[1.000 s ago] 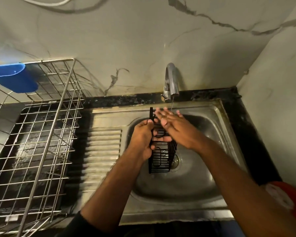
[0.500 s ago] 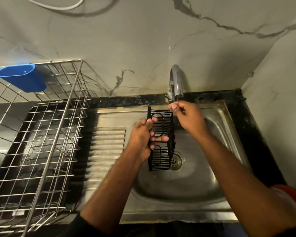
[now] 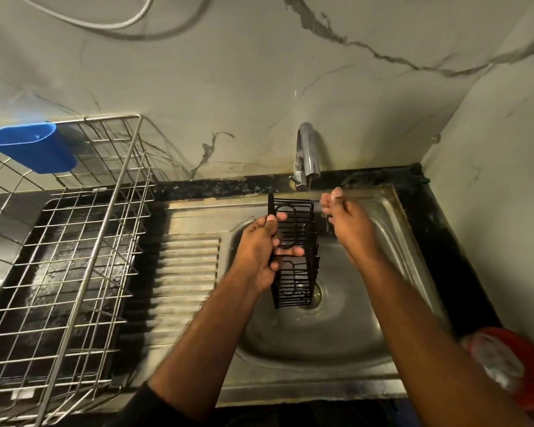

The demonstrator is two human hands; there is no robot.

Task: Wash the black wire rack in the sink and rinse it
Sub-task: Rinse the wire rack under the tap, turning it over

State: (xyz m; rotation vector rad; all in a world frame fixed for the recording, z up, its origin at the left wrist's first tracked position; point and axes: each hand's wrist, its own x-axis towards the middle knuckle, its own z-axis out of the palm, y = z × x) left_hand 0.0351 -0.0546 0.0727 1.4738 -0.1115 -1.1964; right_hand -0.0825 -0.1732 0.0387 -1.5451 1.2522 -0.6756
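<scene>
— What is the biggest thing here?

— The shiny steel sink (image 3: 392,229), set in the dark bench (image 3: 438,217). Its round bowl sits in the middle, and the curved silver tap (image 3: 305,152) stands at the back edge.

— Where is the black wire rack (image 3: 293,257)?

— It is up in the air over the bowl, above the drain hole. It stands on its thin edge. Its long side runs from the tap end down toward the person. Its top end is just left of the tap mouth, not right under it.

— Who has it?

— The left hand (image 3: 259,245) grips it. The fingers curl round the wires on the rack's left side, about halfway along.

— And the right hand (image 3: 349,223)?

— It holds nothing. It is just beside the rack's top right corner, not touching it. Its fingers are bunched and point up, right under the tap mouth. I cannot tell if water is running.

— So which hand is nearer the tap?

— The right one. I think the rack has to slide a little to the right to get under the tap for rinsing.
</scene>
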